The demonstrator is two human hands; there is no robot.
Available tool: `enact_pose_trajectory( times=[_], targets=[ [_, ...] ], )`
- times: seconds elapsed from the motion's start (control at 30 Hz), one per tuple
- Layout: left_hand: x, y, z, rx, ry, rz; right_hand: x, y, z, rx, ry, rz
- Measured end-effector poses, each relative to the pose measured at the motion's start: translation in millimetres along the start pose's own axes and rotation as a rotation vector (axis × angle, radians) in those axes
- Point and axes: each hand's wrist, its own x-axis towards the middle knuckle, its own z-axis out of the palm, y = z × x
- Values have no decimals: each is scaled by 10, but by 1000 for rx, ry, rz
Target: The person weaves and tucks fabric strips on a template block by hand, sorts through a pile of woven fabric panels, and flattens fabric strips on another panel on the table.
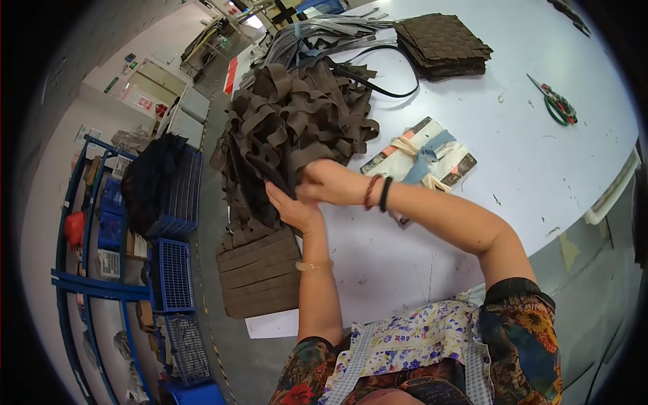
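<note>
A large tangled heap of brown fabric strips (297, 108) lies at the left side of the white table. My left hand (295, 210) is at the heap's near edge, its fingers straight along a strip and its thumb side close to the other hand. Just beside it, my right hand (329, 182) has its fingers curled around brown strips; the fingertips are partly hidden. Below the hands, a flat panel of brown strips (260, 277) laid side by side hangs over the table's left edge.
On the white table (405, 270) are a stack of woven brown squares (442, 44), scissors (555, 101), a black strap loop (405, 91), grey strips (310, 40) and a block tied with cloth (425, 155). Blue shelving (101, 287) with baskets (173, 273) stands left of the aisle.
</note>
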Motion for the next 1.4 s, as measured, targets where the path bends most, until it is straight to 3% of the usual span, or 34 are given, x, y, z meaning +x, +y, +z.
enact_pose_trajectory(
  times=[0.07, 0.13, 0.2, 0.23, 0.27, 0.37, 0.43, 0.5, 0.63, 0.77, 0.83, 0.9, 0.97, 1.03, 1.07, 1.13, 1.2, 1.27, 1.37, 1.4],
  targets=[
    [-3, 4, -27, 11, 2, -35, -32, -59, -419, 118, -722, -39],
    [0, 59, -48, -17, -16, -111, -166, -242, -937, 442, -628, 236],
    [-43, 34, -64, -7, -5, -104, 21, 105, -1311, 594, -61, 117],
    [-46, 36, -61, -5, 3, -81, 207, 372, -1405, 609, 182, 198],
    [-42, 54, -57, -11, 10, -76, 311, 449, -1401, 407, 318, 288],
    [-41, 81, -74, -59, -15, -179, 862, 954, -1211, 208, 494, 406],
    [-66, 45, -77, -51, -17, -162, 1143, 1150, -1030, -394, 750, 278],
    [-73, 54, -93, -48, -19, -177, 1305, 1197, -938, -234, 710, 349],
    [-100, 14, -83, -34, -5, -156, 1572, 1422, -792, -297, 477, 457],
    [-100, 42, -89, -43, -2, -158, 1345, 985, -736, -214, 674, 293],
    [-97, 91, -126, -106, -32, -270, 1329, 954, -800, -173, 704, 171],
    [-117, 35, -106, -88, -21, -237, 1317, 888, -958, 136, 683, 50],
    [-128, -12, -83, -74, -3, -207, 1235, 761, -1191, 139, 709, -4],
    [-119, -20, -80, -56, 24, -143, 1024, 470, -1373, 382, 686, -11],
    [-105, 3, -89, -64, 30, -147, 974, 466, -1527, 286, 718, -4],
    [-86, 58, -122, -81, 0, -207, 900, 503, -1870, 533, 791, -32],
    [-164, 50, -98, -87, -9, -205, 710, 508, -2197, 665, 892, -156],
    [-125, 69, -70, -105, -21, -199, 503, 295, -2405, 701, 987, -142],
    [-56, 209, 25, -59, -156, -227, 150, 41, -2599, 699, 973, -222],
    [-52, 258, 45, 93, -265, -168, 1, -21, -2657, 694, 972, -188]
  ],
)
